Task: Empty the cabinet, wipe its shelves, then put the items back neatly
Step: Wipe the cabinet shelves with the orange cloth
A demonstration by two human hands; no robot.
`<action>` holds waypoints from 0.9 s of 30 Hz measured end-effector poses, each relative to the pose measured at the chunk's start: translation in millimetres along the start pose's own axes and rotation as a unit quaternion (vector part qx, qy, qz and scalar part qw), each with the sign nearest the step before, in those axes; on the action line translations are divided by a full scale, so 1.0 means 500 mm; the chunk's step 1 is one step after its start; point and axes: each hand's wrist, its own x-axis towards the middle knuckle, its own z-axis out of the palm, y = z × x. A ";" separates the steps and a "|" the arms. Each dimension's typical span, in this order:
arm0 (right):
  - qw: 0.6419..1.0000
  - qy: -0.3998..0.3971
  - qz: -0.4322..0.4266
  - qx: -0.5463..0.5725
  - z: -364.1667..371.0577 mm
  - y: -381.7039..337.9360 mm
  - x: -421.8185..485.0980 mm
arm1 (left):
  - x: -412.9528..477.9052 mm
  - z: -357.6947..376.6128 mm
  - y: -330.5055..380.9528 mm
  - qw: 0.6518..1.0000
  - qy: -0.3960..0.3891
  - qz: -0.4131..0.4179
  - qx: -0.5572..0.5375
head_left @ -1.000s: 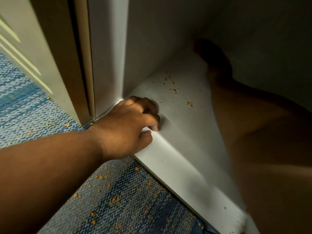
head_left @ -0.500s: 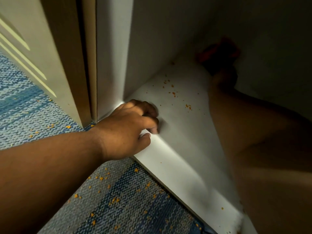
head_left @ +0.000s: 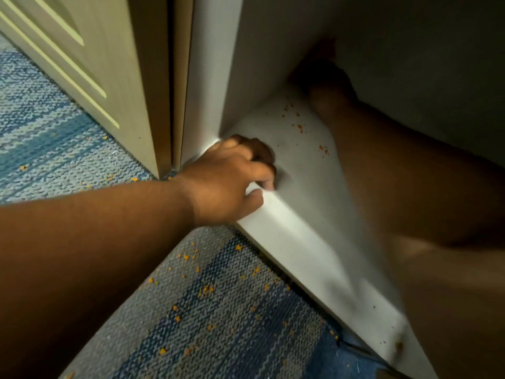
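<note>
Looking down into the cabinet, I note its white bottom shelf lying just above the blue-grey carpet, its front edge running from upper left to lower right in view. Orange crumbs lie on the shelf's rear part and across the carpet. The open door stands at left. My left hand grips the shelf's front edge at the left corner, fingers curled over the top. My right forearm crosses the shelf. The right hand sits in shadow at the back, blurred, and I cannot tell its grip.
</note>
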 end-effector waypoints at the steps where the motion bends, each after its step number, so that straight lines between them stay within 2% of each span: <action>1: 0.999 0.015 -0.021 0.022 0.001 -0.015 -0.026 | 0.002 -0.002 0.000 1.000 -0.005 -0.003 0.003; 3: 0.991 0.023 -0.088 0.102 0.008 -0.028 -0.106 | -0.004 -0.007 0.002 1.000 0.000 -0.001 -0.012; 6: 0.977 0.014 -0.177 0.120 0.006 -0.024 -0.239 | -0.057 -0.012 0.013 0.998 0.024 -0.007 -0.052; 8: 0.975 -0.028 -0.162 0.149 -0.008 -0.014 -0.275 | -0.109 -0.015 0.018 0.998 0.054 0.006 -0.025; 9: 0.981 -0.020 -0.140 0.136 -0.020 -0.004 -0.266 | -0.128 -0.018 0.018 0.998 0.068 0.014 -0.002; 12: 0.987 0.061 -0.046 0.141 -0.040 0.004 -0.224 | -0.167 -0.033 0.008 0.994 0.086 0.015 0.065; 13: 0.984 0.077 -0.051 0.150 -0.036 -0.009 -0.222 | -0.173 -0.039 0.004 0.993 0.084 0.010 0.079; 16: 0.982 -0.020 -0.138 0.129 0.023 -0.046 -0.252 | -0.185 -0.058 -0.007 0.994 0.067 0.004 0.092; 18: 0.965 -0.083 -0.161 0.192 0.035 -0.079 -0.322 | -0.184 -0.074 -0.009 0.994 0.066 0.001 0.089; 21: 0.930 -0.142 -0.088 0.329 0.023 -0.093 -0.418 | -0.184 -0.092 -0.007 0.994 0.059 0.015 0.093; 23: 0.939 -0.083 -0.048 0.330 -0.007 -0.067 -0.423 | -0.192 -0.098 -0.009 0.993 0.053 0.020 0.107; 25: 0.938 0.038 0.025 0.342 -0.047 -0.010 -0.387 | -0.201 -0.106 -0.010 0.993 0.042 0.015 0.114; 26: 0.955 0.073 0.042 0.286 -0.066 0.010 -0.372 | -0.204 -0.110 -0.011 0.992 0.033 0.017 0.118; 27: 0.965 0.067 0.042 0.252 -0.079 0.020 -0.361 | -0.208 -0.115 -0.013 0.992 0.025 0.023 0.125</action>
